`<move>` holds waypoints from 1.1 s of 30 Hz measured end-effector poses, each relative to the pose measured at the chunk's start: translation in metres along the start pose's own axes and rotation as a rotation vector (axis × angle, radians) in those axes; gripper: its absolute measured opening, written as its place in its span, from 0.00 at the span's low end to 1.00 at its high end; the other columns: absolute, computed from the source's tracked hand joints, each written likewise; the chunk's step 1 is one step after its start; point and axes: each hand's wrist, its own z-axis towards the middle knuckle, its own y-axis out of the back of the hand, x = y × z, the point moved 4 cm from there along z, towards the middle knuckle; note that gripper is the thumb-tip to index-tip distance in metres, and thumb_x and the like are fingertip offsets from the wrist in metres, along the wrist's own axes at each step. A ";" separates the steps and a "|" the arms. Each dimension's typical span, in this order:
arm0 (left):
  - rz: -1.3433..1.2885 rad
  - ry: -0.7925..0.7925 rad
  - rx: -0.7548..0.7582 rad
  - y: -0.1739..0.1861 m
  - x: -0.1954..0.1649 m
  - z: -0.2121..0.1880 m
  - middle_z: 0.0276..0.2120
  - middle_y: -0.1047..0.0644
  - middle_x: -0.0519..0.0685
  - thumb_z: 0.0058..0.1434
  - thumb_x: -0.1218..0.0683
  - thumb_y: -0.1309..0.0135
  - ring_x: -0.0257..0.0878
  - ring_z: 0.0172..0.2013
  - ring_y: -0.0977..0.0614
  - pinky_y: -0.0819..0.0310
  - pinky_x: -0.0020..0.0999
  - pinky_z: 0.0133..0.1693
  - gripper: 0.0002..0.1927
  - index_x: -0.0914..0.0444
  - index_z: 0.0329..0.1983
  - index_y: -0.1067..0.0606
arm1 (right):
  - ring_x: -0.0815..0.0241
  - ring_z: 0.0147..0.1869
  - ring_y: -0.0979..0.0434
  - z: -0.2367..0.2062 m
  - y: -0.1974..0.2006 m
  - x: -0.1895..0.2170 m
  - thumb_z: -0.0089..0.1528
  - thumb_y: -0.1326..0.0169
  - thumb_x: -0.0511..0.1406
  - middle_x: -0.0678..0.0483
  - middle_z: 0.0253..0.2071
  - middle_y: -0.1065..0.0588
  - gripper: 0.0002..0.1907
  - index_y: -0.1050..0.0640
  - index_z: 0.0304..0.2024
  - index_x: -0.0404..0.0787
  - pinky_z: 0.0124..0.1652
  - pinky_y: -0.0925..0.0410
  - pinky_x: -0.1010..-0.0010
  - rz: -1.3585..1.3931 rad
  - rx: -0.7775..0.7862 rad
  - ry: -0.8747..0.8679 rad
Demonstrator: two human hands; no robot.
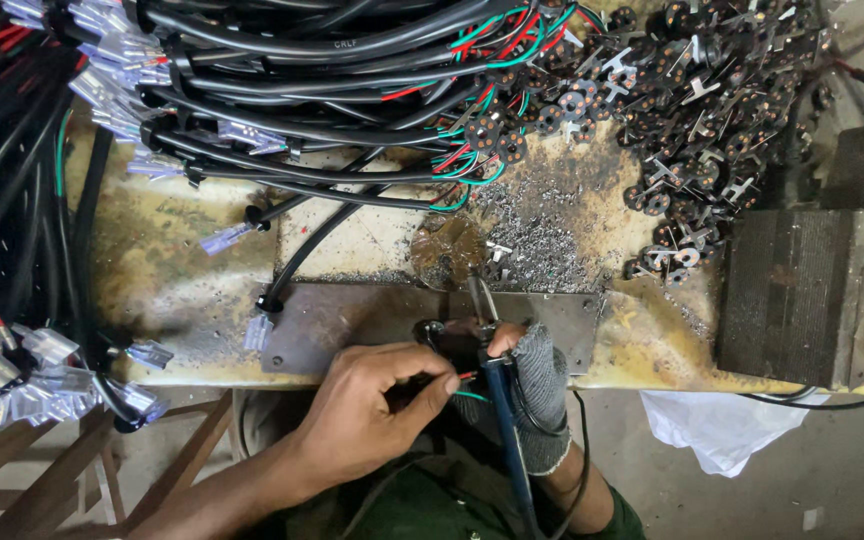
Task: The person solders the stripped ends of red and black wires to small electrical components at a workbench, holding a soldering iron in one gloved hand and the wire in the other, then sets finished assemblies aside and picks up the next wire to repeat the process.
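Wires (467, 385), thin red and green ones, are the work in hand, pinched low in the middle of the frame at the near edge of the bench (162, 270).

Largest is that bench, stained yellow and littered with grey metal filings. Across its upper part lies a heap of black cables (282, 90) with clear plastic end sleeves, spilling down the left side as well. Upper right holds a pile of small round black parts (692, 90) with metal tabs, and at right stands a dark ribbed block (792, 290). A flat grey metal plate (352, 320) sits at the centre, just above the hands.

The left hand (372, 400), bare, has its fingers clenched on the red and green wires, thumb and forefinger pressing them together. The right hand (532, 375), in a grey knitted glove, is closed around a soldering iron (497, 400) with a blue-black handle, its tip pointing up toward a small black part on the plate.

Judging from this, the step is joining wire ends to that part. The next move calls for a steady tip and wire ends held exactly at the joint.

The wires look short, thin and stripped at the ends, though the tips are too small to tell.
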 end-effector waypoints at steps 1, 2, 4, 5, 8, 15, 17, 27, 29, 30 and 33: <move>0.017 0.022 -0.019 0.001 0.001 0.001 0.30 0.18 0.51 0.63 0.59 0.38 0.39 0.29 0.15 0.24 0.31 0.31 0.04 0.66 0.37 0.20 | 0.61 0.37 0.29 0.002 -0.002 -0.005 0.71 0.41 0.47 0.53 0.34 0.31 0.21 0.28 0.40 0.35 0.38 0.30 0.66 0.368 -0.009 -0.140; 0.035 0.044 -0.038 0.002 0.001 0.001 0.29 0.19 0.51 0.63 0.59 0.38 0.39 0.28 0.16 0.25 0.30 0.30 0.04 0.66 0.37 0.20 | 0.62 0.39 0.29 0.004 -0.007 -0.007 0.76 0.45 0.44 0.53 0.36 0.31 0.19 0.28 0.41 0.34 0.40 0.30 0.65 0.736 -0.018 -0.278; 0.064 0.084 -0.091 0.001 0.002 0.001 0.28 0.19 0.51 0.60 0.59 0.37 0.38 0.24 0.18 0.27 0.30 0.27 0.05 0.66 0.37 0.19 | 0.59 0.41 0.26 0.007 -0.012 0.004 0.73 0.46 0.45 0.51 0.37 0.29 0.18 0.28 0.40 0.35 0.43 0.28 0.63 0.809 -0.039 -0.281; 0.075 0.104 -0.126 0.000 0.003 0.001 0.27 0.19 0.51 0.58 0.58 0.35 0.39 0.22 0.19 0.29 0.30 0.25 0.07 0.66 0.37 0.19 | 0.58 0.42 0.25 0.009 -0.015 0.011 0.72 0.46 0.45 0.50 0.37 0.28 0.18 0.28 0.39 0.35 0.45 0.27 0.62 0.846 -0.051 -0.283; 0.093 0.080 -0.190 -0.002 0.003 0.000 0.26 0.18 0.49 0.56 0.58 0.34 0.37 0.20 0.20 0.31 0.30 0.22 0.07 0.64 0.37 0.17 | 0.55 0.44 0.19 0.011 -0.022 0.020 0.62 0.46 0.47 0.46 0.42 0.22 0.17 0.29 0.32 0.42 0.45 0.25 0.61 0.981 -0.089 -0.504; 0.269 -0.111 -0.257 0.003 0.001 -0.005 0.32 0.19 0.48 0.55 0.59 0.34 0.39 0.28 0.16 0.23 0.31 0.28 0.08 0.61 0.38 0.18 | 0.60 0.40 0.26 0.008 -0.013 0.014 0.74 0.45 0.41 0.47 0.36 0.28 0.16 0.28 0.41 0.34 0.42 0.28 0.66 0.489 0.081 -0.200; 0.433 -0.148 -0.310 0.004 -0.001 -0.006 0.32 0.19 0.48 0.53 0.61 0.35 0.41 0.28 0.17 0.23 0.34 0.29 0.10 0.60 0.40 0.16 | 0.64 0.36 0.25 0.006 -0.014 0.017 0.62 0.33 0.39 0.51 0.34 0.28 0.19 0.29 0.45 0.38 0.37 0.27 0.69 -0.131 0.089 0.022; 0.392 -0.111 -0.278 0.007 -0.001 0.007 0.34 0.18 0.45 0.54 0.60 0.35 0.44 0.32 0.16 0.23 0.36 0.33 0.07 0.59 0.36 0.18 | 0.59 0.53 0.24 0.014 -0.020 0.045 0.60 0.41 0.27 0.44 0.53 0.25 0.14 0.33 0.42 0.39 0.51 0.28 0.69 0.368 0.141 -0.070; 0.402 -0.095 -0.277 0.006 -0.003 0.009 0.33 0.19 0.46 0.55 0.59 0.34 0.45 0.32 0.16 0.23 0.37 0.33 0.06 0.60 0.36 0.19 | 0.61 0.46 0.24 0.011 -0.017 0.033 0.62 0.42 0.28 0.46 0.50 0.23 0.10 0.30 0.42 0.39 0.45 0.27 0.69 0.433 0.085 -0.201; 0.407 -0.088 -0.274 0.006 -0.004 0.010 0.33 0.19 0.47 0.55 0.59 0.34 0.45 0.32 0.17 0.24 0.38 0.33 0.06 0.61 0.36 0.19 | 0.61 0.45 0.25 0.009 -0.017 0.026 0.65 0.43 0.28 0.46 0.48 0.24 0.07 0.29 0.43 0.37 0.44 0.28 0.69 0.549 0.063 -0.257; 0.461 -0.069 -0.286 0.006 -0.007 0.011 0.33 0.20 0.47 0.53 0.59 0.35 0.46 0.32 0.17 0.23 0.39 0.33 0.08 0.61 0.36 0.20 | 0.61 0.43 0.26 0.014 -0.019 0.018 0.75 0.45 0.31 0.48 0.43 0.25 0.07 0.27 0.45 0.31 0.43 0.30 0.70 0.857 0.041 -0.348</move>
